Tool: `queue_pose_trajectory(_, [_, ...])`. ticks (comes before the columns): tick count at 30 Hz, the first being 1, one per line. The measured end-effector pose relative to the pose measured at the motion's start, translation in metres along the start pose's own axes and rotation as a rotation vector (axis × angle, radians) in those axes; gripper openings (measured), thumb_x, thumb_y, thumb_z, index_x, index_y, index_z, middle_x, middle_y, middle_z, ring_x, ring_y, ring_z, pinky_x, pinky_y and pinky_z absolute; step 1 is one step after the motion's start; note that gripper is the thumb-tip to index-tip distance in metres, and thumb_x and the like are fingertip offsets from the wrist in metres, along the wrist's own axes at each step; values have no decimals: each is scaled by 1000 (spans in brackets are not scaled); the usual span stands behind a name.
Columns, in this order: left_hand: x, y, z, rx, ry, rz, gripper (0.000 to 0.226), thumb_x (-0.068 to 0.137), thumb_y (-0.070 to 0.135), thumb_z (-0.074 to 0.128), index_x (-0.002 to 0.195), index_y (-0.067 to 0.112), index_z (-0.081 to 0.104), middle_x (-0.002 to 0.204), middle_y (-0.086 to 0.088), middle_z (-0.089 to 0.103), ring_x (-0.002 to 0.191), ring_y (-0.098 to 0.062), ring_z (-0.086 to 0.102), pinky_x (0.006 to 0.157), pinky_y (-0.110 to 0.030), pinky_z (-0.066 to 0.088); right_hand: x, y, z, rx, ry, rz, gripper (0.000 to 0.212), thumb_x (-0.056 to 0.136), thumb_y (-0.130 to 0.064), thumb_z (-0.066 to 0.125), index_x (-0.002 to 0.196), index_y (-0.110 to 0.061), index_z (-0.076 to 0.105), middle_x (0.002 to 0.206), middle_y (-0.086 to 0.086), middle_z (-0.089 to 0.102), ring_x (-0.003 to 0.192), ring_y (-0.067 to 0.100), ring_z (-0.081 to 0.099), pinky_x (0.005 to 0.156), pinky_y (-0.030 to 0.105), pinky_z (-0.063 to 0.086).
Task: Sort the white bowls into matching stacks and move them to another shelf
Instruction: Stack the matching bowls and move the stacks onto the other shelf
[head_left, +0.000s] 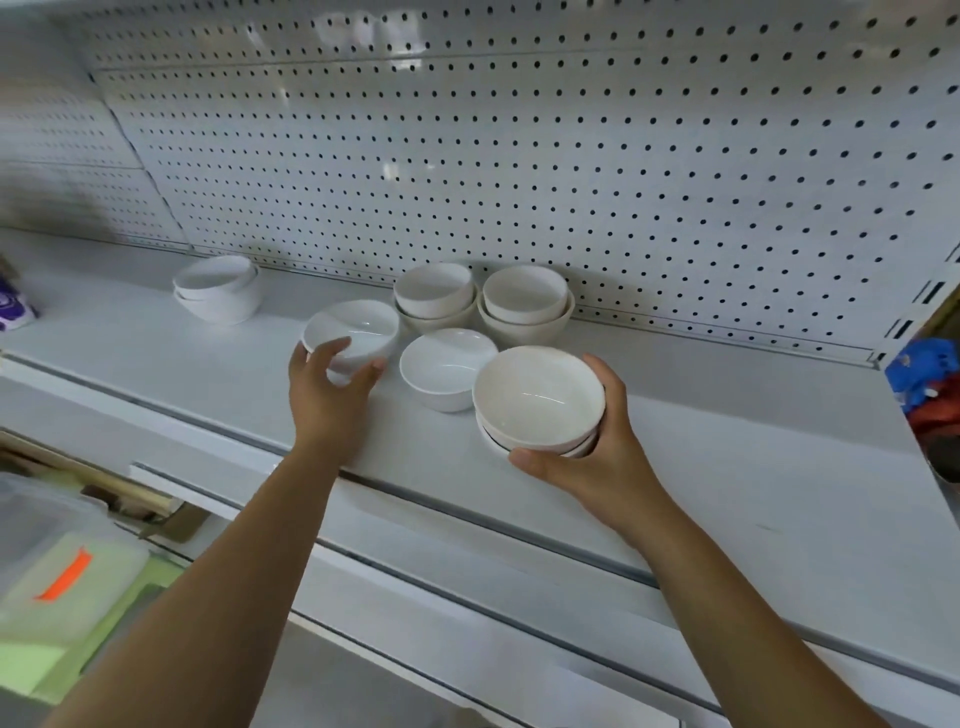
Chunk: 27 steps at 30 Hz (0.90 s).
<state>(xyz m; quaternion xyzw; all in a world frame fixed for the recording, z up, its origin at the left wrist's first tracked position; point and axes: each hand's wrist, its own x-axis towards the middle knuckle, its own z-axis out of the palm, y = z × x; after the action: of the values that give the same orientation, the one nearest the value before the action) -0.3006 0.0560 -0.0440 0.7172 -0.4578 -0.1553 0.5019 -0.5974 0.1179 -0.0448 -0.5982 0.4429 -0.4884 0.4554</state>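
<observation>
Bowls stand in groups along the pale shelf (156, 374) in front of the pegboard (519, 156). The lone bowl (447, 366) stands mid-shelf. At nine o'clock from it, the left hand (332, 387) has fingers and thumb curled round the near side of a tilted bowl (358, 327). At four o'clock, the right hand (602, 452) clamps a short stack (537, 397), thumb under the near edge and fingers wrapped round the far side. At twelve and one o'clock are the left back stack (435, 296) and the right back stack (524, 304). A leaning pair (218, 288) lies well apart at ten o'clock.

The likeliest trouble is a slip. The tilted bowl is held by its smooth wall only and sits just beside the lone bowl, so a loose grip could knock them together. In the short stack, a lower bowl could drop out if the squeeze eases. That stack looks creamier than the tilted bowl, so nesting them would probably mix kinds.
</observation>
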Motion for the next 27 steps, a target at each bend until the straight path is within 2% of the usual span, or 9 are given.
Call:
queue_pose_trajectory(4, [-3, 0, 1, -44, 74, 12, 27, 86, 33, 82, 106, 23, 68, 132, -1, 58, 102, -14, 57, 89, -20, 42, -2, -2, -1, 21, 4, -12, 107, 60, -17, 96, 140, -48, 33, 133, -27, 53, 117, -12, 53, 86, 8, 49])
queue_pose_trajectory(8, [-10, 5, 1, -47, 135, 20, 23, 85, 34, 82, 99, 21, 68, 119, 2, 63, 96, -11, 58, 77, -3, 41, -5, -5, -4, 53, -7, -15, 106, 55, -25, 94, 142, -44, 35, 130, -29, 54, 114, -15, 54, 85, 7, 49])
queue_pose_trajectory(12, [-28, 17, -1, -177, 243, 60, 22, 85, 32, 83, 98, 20, 71, 123, 2, 64, 104, -7, 61, 97, -20, 52, -4, -4, -6, 66, -13, -12, 104, 57, -25, 94, 140, -48, 35, 132, -28, 54, 117, -12, 54, 87, 9, 50])
queue_pose_trajectory(15, [-41, 29, -7, -288, 261, 152, 23, 84, 29, 85, 97, 16, 71, 129, -3, 61, 117, -17, 64, 100, -23, 53, -3, -1, -7, 73, -30, -26, 107, 58, -23, 96, 144, -44, 37, 134, -23, 54, 119, -7, 55, 89, 14, 53])
queue_pose_trajectory(18, [-59, 47, -15, -373, 164, 247, 20, 85, 22, 85, 96, 16, 70, 129, -7, 61, 120, -22, 65, 101, -25, 54, -2, 2, -8, 79, -34, -29, 108, 57, -24, 99, 143, -47, 37, 135, -23, 54, 120, -7, 55, 92, 17, 54])
queue_pose_trajectory(20, [-72, 57, -20, -435, 59, 312, 18, 84, 20, 85, 94, 20, 70, 127, -10, 62, 117, -24, 67, 101, -28, 55, -3, 2, -8, 87, -27, -18, 106, 57, -25, 99, 138, -54, 36, 134, -26, 53, 117, -13, 54, 88, 11, 51])
queue_pose_trajectory(22, [-82, 67, -22, -496, -74, 342, 19, 82, 26, 86, 93, 24, 70, 125, -11, 64, 111, -26, 68, 97, -33, 56, -3, 1, -7, 99, -20, -7, 107, 58, -28, 95, 140, -54, 31, 135, -28, 51, 116, -18, 52, 85, 5, 48])
queue_pose_trajectory(25, [-96, 80, -14, -546, -254, 351, 26, 79, 32, 83, 93, 15, 68, 121, -8, 67, 101, -22, 68, 89, -35, 54, -3, 2, -8, 134, -19, 4, 110, 61, -31, 93, 148, -48, 27, 137, -30, 49, 121, -16, 51, 88, 7, 49])
queue_pose_trajectory(27, [-104, 82, -3, -545, -319, 384, 28, 79, 30, 83, 94, 12, 68, 127, -11, 67, 114, -26, 67, 98, -47, 54, -3, 2, -10, 160, -23, 6, 112, 62, -39, 95, 151, -45, 27, 140, -29, 49, 126, -10, 52, 93, 13, 51])
